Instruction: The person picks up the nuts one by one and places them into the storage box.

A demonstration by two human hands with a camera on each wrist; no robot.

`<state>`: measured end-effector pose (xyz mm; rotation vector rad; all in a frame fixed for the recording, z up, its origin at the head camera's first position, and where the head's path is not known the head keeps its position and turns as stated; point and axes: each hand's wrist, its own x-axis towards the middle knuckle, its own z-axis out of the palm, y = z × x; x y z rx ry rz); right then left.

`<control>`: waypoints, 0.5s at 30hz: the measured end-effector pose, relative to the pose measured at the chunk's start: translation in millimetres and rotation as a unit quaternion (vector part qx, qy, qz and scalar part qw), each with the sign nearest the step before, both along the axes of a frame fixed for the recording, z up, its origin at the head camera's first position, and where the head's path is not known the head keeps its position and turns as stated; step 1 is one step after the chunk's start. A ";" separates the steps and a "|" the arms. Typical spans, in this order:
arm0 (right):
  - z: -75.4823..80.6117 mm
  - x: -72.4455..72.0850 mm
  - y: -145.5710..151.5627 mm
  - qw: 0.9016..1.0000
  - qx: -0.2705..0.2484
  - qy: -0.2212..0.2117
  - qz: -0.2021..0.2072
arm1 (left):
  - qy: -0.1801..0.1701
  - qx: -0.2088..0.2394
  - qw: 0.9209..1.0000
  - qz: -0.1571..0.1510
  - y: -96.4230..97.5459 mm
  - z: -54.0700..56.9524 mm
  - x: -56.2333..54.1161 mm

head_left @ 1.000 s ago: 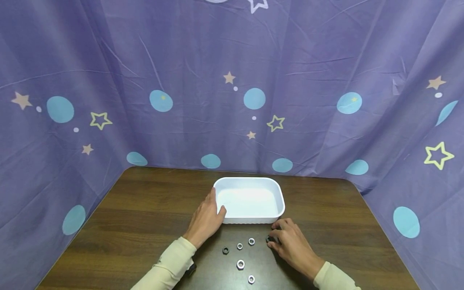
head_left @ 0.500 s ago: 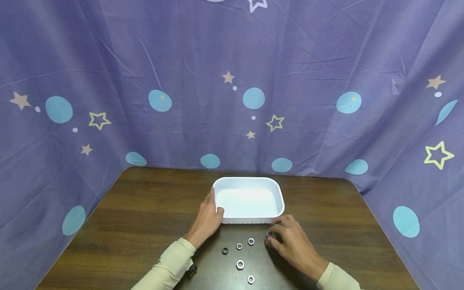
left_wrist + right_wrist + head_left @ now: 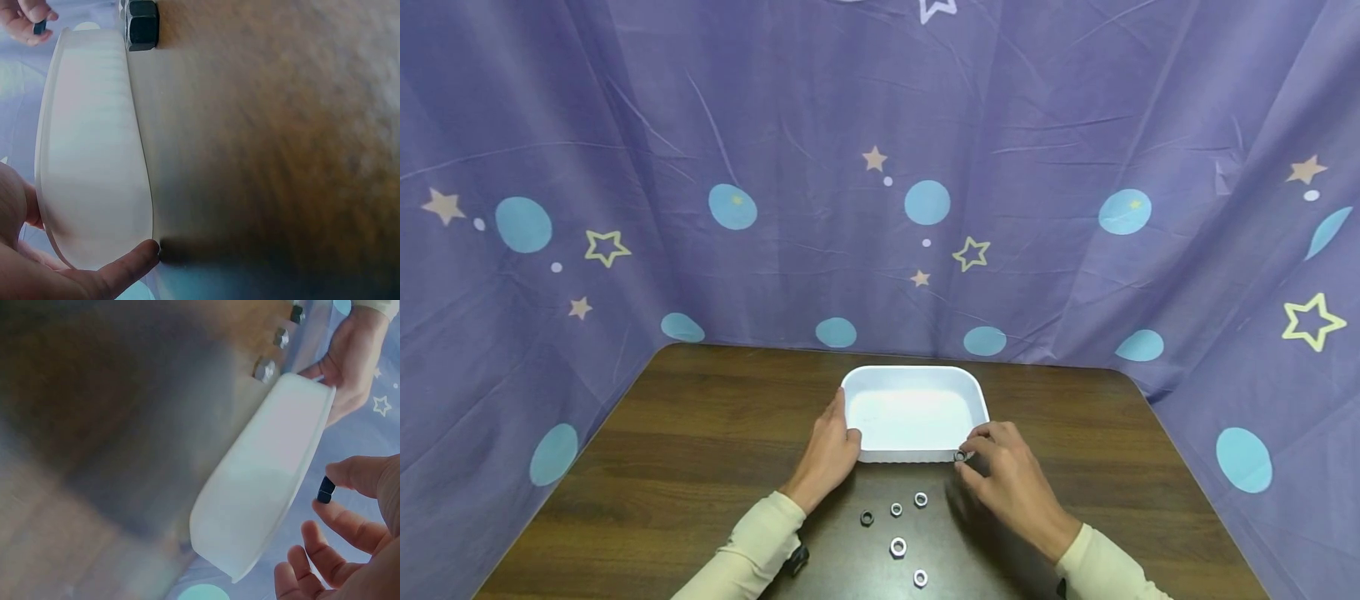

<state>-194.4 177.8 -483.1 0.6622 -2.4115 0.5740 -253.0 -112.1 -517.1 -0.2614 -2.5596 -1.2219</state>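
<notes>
My left hand grips the left end of a white plastic tray, its thumb on the front corner. Between the thumb and index finger of my right hand is a dark hex nut, raised at the tray's front right corner. The right wrist view shows this nut pinched from both sides, with the other fingers loosely bent. In the left wrist view, the thumb presses low against the outer wall of the tray.
In front of the tray lie several loose nuts: a dark nut, and silver ones, among them a larger nut and one near the front. A purple patterned curtain hangs behind the brown wooden table.
The dark nut has gone from the tabletop up to the tray's front right corner, pinched in my right hand. My left hand has stayed at the tray's left end.
</notes>
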 end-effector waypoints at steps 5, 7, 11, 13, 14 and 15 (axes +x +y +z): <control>8.0 -10.8 -2.8 1.000 -0.010 -0.010 -0.002 | -0.024 -0.016 1.000 0.004 0.2 5.3 1.4; 9.9 -15.0 -3.8 1.000 -0.014 -0.012 0.001 | -0.028 -0.012 1.000 0.002 0.0 5.5 1.6; 12.7 -22.4 -6.9 1.000 -0.017 -0.020 0.003 | -0.035 -0.008 0.999 -0.001 0.0 4.5 2.1; 14.0 -25.3 -9.1 0.999 -0.018 -0.029 0.005 | -0.035 -0.010 0.999 0.000 -0.3 3.6 2.3; 14.6 -27.0 -10.5 0.999 -0.018 -0.033 0.007 | -0.035 -0.012 0.999 0.000 -0.5 3.3 2.4; 15.2 -28.5 -11.9 0.999 -0.018 -0.038 0.008 | -0.035 -0.012 0.999 0.001 -0.7 3.1 2.5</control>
